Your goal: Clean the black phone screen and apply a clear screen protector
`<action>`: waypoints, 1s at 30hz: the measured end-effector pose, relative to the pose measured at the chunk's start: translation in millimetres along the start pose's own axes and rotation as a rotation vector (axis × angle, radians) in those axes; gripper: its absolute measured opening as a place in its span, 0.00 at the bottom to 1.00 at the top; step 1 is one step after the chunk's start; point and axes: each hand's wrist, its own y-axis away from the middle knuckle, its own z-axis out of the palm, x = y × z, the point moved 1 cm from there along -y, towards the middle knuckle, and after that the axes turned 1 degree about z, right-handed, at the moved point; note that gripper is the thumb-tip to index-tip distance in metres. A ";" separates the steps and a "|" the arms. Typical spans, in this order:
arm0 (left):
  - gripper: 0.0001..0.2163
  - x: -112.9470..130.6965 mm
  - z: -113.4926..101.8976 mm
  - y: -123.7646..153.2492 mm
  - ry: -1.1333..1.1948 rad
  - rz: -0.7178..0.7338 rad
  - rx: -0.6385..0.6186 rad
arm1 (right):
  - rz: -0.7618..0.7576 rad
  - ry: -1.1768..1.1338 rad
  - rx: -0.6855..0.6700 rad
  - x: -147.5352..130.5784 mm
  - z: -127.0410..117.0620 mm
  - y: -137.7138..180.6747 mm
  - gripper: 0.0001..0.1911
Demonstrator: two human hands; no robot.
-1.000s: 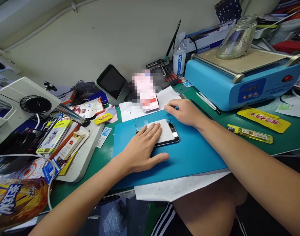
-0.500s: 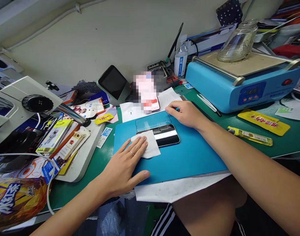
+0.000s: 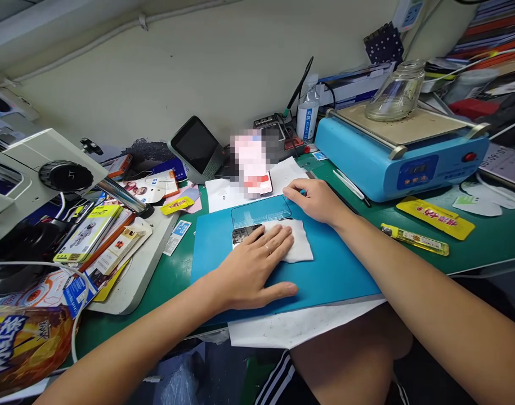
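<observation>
My left hand lies flat, fingers stretched out, on a white wiping cloth. Under hand and cloth is a phone, of which only the dark left end shows. A clear, dark-edged glass screen protector sits just beyond the phone, both on a blue mat. By the protector's far right corner, my right hand has its thumb and fingers closed together. A small bit of blue shows between those fingers; whether they grip it or the protector's corner is unclear.
Behind the mat, a phone with a partly blurred screen leans near a dark-screened device. A blue heating machine bearing a glass jar stands right. A yellow cutter lies nearer. Microscope and boxes crowd the left.
My left hand has slid the white cloth to the right across the phone, uncovering its left end. My right hand has stayed by the protector's corner. The view has shifted slightly.
</observation>
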 end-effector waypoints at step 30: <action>0.41 12.0 11.1 35.1 -0.099 -0.173 0.110 | 0.036 0.004 0.007 -3.2 -2.2 -0.7 0.15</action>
